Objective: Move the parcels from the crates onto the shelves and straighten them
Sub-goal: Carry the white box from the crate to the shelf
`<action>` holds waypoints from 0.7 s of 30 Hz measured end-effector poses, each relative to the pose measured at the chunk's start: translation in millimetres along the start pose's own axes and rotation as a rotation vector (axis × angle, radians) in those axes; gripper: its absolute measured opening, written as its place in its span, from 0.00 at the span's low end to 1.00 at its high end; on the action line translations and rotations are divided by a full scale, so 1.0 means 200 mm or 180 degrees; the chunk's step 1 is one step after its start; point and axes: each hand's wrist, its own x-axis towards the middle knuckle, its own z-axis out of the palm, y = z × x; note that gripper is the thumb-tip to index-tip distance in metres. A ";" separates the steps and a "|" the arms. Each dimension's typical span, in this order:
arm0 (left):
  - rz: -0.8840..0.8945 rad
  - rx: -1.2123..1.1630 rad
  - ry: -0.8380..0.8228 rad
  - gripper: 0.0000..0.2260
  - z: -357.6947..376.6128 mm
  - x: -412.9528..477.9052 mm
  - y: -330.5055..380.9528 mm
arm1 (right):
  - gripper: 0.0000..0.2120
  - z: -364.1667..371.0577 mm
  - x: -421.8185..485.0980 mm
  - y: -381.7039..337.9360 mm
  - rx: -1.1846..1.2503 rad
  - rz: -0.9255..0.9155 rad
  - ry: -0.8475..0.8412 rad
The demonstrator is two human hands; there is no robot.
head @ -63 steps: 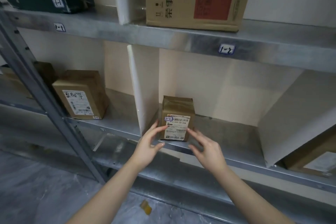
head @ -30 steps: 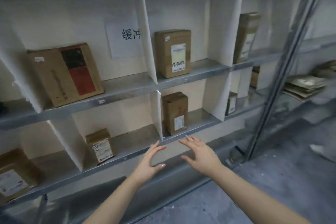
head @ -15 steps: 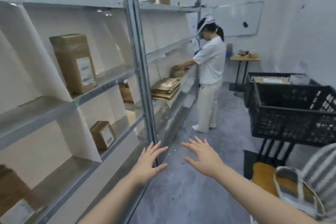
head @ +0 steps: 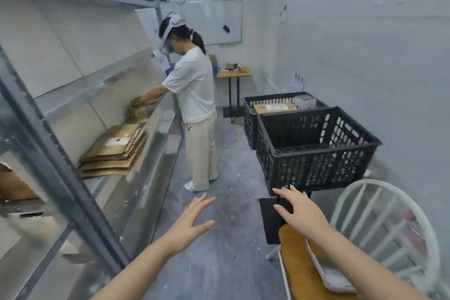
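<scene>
The left hand (head: 192, 223) and the right hand (head: 300, 213) hover in the air, each grip spread wide and holding nothing (fingers straight). A parcel (head: 274, 107) lies in the far crate (head: 250, 119), behind the near crate (head: 316, 170).

Metal shelves (head: 155, 126) carry stack of flat brown parcels (head: 114, 148); grey floor (head: 219, 238) bears black crates (head: 314, 151).

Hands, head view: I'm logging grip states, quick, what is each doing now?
Bare left hand: open, fingers spread, holding nothing.
Bare right hand: open, fingers spread, holding nothing.
</scene>
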 end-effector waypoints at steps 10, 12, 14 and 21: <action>0.0793 0.0395 -0.0635 0.38 -0.58 1.31 -0.12 | 0.24 -0.24 0.80 0.12 -0.0521 0.0890 0.0406; 0.0963 0.0692 -0.0757 0.35 -0.64 1.57 -0.10 | 0.25 -0.25 0.95 0.12 -0.0498 0.0951 0.0428; 0.1076 0.0939 -0.0790 0.30 -0.67 1.80 -0.09 | 0.25 -0.24 1.11 0.13 -0.0508 0.0995 0.0448; 0.1460 0.1303 -0.0833 0.30 -0.69 2.61 -0.05 | 0.26 -0.25 1.76 0.31 -0.0594 0.1051 0.0632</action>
